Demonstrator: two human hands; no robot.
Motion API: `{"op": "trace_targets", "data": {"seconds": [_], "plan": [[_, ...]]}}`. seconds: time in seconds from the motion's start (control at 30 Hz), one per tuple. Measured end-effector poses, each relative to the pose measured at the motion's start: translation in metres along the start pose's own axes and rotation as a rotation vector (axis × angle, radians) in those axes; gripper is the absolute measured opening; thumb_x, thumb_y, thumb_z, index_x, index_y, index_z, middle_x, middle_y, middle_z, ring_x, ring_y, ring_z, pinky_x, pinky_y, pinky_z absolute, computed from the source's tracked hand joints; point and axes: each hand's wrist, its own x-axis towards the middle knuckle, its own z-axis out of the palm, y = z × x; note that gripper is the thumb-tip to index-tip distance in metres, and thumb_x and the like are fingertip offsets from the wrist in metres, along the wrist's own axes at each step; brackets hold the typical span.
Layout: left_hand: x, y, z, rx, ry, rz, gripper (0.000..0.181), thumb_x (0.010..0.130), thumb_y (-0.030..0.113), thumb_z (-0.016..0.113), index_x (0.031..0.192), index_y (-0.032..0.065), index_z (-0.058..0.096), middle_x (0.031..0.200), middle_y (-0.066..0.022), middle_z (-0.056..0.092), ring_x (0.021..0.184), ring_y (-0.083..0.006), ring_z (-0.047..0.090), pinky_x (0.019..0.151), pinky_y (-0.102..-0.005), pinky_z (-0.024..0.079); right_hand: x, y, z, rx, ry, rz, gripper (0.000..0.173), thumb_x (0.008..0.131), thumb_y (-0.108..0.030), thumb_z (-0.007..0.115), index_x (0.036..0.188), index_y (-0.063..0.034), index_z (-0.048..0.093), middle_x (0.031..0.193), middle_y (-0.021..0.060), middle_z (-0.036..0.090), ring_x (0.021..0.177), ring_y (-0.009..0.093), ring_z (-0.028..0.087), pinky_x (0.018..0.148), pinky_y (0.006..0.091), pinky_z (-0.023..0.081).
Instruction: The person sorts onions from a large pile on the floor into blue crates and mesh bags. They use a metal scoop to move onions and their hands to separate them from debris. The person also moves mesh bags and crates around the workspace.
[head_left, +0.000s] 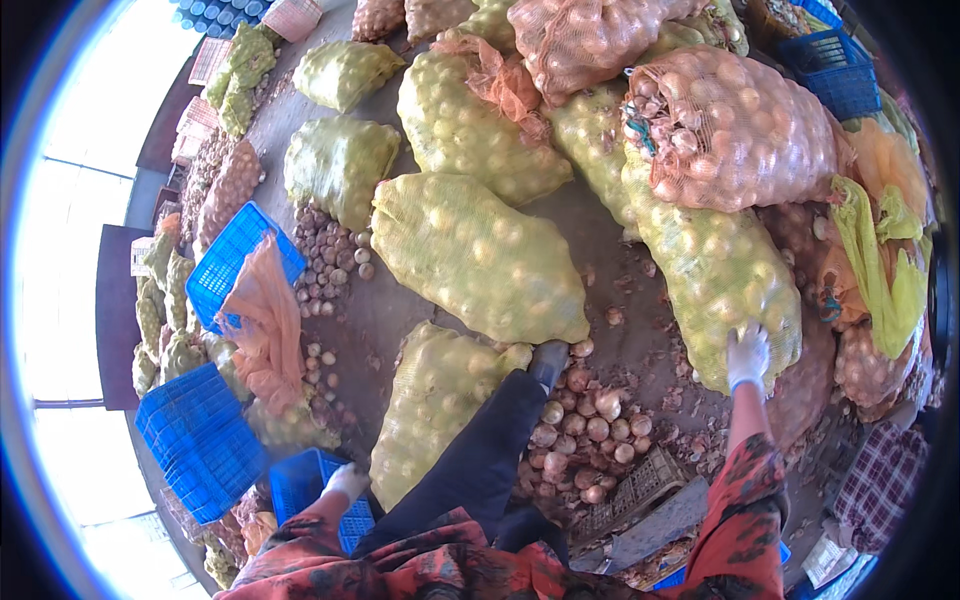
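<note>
My right hand (748, 355), in a white glove, rests against the lower end of a long yellow-green mesh sack of onions (712, 262); whether its fingers grip the mesh is unclear. A pink mesh sack of onions (742, 127) lies across that sack's upper end. Gloved too, my left hand (347, 480) is beside a blue plastic crate (296, 480); its grip cannot be made out. Another yellow-green onion sack (480, 255) lies in front of me, touching my shoe, and one more (435, 405) is beside my leg.
Loose onions (585, 435) and skins cover the floor by my feet, near a dark plastic crate (637, 487). At left stand stacked blue crates (199, 442) and a blue crate (240, 262) with pink netting (266, 322). A person in checked clothing (881, 480) is at lower right.
</note>
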Motion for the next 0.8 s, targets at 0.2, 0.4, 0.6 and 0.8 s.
{"op": "trace_targets", "data": {"seconds": [0.2, 0.4, 0.6, 0.8], "plan": [[-0.066, -0.043, 0.035, 0.006, -0.330, -0.225, 0.035, 0.087, 0.033, 0.066, 0.113, 0.0088, 0.070, 0.107, -0.0102, 0.071, 0.097, -0.0219, 0.067, 0.088, -0.0341, 0.051, 0.024, -0.010, 0.019, -0.116, -0.205, 0.097, 0.072, 0.080, -0.031, 0.070, 0.139, -0.0028, 0.039, 0.140, 0.0238, 0.042, 0.127, 0.040, 0.045, 0.104, 0.0452, 0.041], [-0.037, -0.025, 0.066, -0.507, -0.247, -0.233, 0.029, 0.085, 0.025, 0.071, 0.105, 0.0047, 0.071, 0.095, -0.0089, 0.073, 0.087, -0.0187, 0.069, 0.078, -0.0315, 0.054, 0.026, 0.002, 0.015, -0.091, -0.304, 0.013, 0.084, 0.076, -0.031, 0.072, 0.145, 0.0006, 0.034, 0.145, 0.0267, 0.038, 0.131, 0.041, 0.042, 0.110, 0.0415, 0.037], [-0.033, -0.005, 0.087, -0.596, -0.302, -0.148, 0.030, 0.084, 0.023, 0.072, 0.106, 0.0028, 0.071, 0.097, -0.0090, 0.073, 0.086, -0.0171, 0.068, 0.079, -0.0296, 0.054, 0.054, -0.001, -0.009, -0.058, -0.492, 0.007, 0.067, 0.075, -0.039, 0.071, 0.128, -0.0022, 0.053, 0.129, 0.0326, 0.051, 0.120, 0.046, 0.051, 0.103, 0.0448, 0.043], [-0.001, 0.009, 0.090, -0.571, -0.329, -0.053, 0.029, 0.081, 0.022, 0.074, 0.104, 0.0037, 0.072, 0.093, -0.0075, 0.073, 0.083, -0.0172, 0.067, 0.077, -0.0303, 0.053, 0.139, 0.044, -0.009, -0.281, -0.222, -0.098, 0.055, 0.086, -0.042, 0.061, 0.127, -0.0055, 0.057, 0.131, 0.0232, 0.054, 0.119, 0.040, 0.055, 0.101, 0.0461, 0.043]]}}
